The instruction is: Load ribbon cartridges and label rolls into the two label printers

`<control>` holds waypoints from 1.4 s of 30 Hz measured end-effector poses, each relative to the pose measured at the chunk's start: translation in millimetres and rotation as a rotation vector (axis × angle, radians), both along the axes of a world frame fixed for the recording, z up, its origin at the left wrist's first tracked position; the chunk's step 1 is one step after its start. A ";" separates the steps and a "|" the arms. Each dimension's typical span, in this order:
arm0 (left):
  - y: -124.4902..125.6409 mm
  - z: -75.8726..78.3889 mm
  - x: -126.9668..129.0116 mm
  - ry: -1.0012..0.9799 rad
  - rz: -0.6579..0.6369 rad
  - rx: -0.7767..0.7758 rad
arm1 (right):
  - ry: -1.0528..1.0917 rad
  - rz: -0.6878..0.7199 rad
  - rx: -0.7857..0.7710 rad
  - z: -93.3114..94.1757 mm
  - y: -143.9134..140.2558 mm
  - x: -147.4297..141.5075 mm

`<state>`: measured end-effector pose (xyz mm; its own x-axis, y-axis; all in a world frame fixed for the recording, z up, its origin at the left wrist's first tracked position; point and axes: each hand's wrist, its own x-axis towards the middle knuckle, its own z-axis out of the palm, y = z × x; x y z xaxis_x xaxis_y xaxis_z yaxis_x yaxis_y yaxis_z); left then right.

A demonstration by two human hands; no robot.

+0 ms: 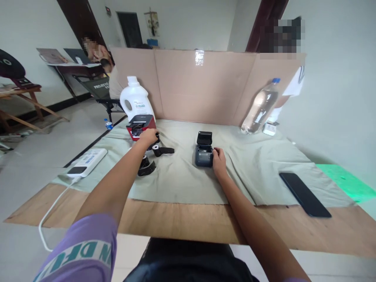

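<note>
My left hand (pixel 149 136) reaches to the left side of the cloth, its fingers closed at a black roll (pixel 158 137) beside a red and black box (pixel 141 125). Part of that roll is hidden behind the fingers. Nearer to me lie another black roll (pixel 156 150) with a white core and a strip unrolled to the right, and a further black roll (pixel 146 167) with a loose curled strip. A small dark portable printer (pixel 203 158) stands mid-table with its lid (pixel 205 138) raised. My right hand (pixel 219 159) grips the printer's right side.
A white jug (pixel 135 96) stands behind the box. On the left lies a white power strip (pixel 87 162) with a cable. A clear bottle (pixel 261 107) leans against the cardboard screen (pixel 202 88). A black phone (pixel 304 194) lies at right. Other people sit far left.
</note>
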<state>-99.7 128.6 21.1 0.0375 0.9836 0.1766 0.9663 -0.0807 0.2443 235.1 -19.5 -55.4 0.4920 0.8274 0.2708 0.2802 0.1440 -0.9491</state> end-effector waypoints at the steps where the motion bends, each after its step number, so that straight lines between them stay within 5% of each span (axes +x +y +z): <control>1: 1.1 3.5 1.3 -0.045 -0.008 0.034 | 0.005 0.000 -0.001 -1.3 0.1 0.1; 5: -15.7 25.7 13.1 -0.504 -0.101 0.303 | 0.022 0.013 0.018 -3.3 -1.0 -2.0; 8: -51.6 34.0 42.5 -0.923 -0.229 0.307 | -0.056 0.039 0.105 13.4 -2.7 -5.1; 13: -113.4 6.2 114.9 -1.336 -0.422 -0.014 | -0.056 0.427 0.189 83.0 1.8 -4.1; 17: -128.3 -23.8 153.4 -1.462 -0.468 -0.138 | -0.339 0.713 0.079 119.0 16.2 4.3; 23: -131.1 -47.0 161.8 -1.519 -0.453 -0.143 | -0.601 0.848 -0.065 109.4 37.3 12.1; 31: -156.4 -62.6 167.9 -1.349 -0.485 -0.198 | -0.988 0.532 -0.224 89.3 49.7 29.0; 36: -161.1 -67.9 171.3 -1.116 -0.559 -0.084 | -1.078 0.502 -0.312 85.8 48.9 21.9; 42: -162.3 -63.5 164.9 -0.593 -0.419 0.065 | -1.083 0.476 -0.350 75.2 45.9 14.2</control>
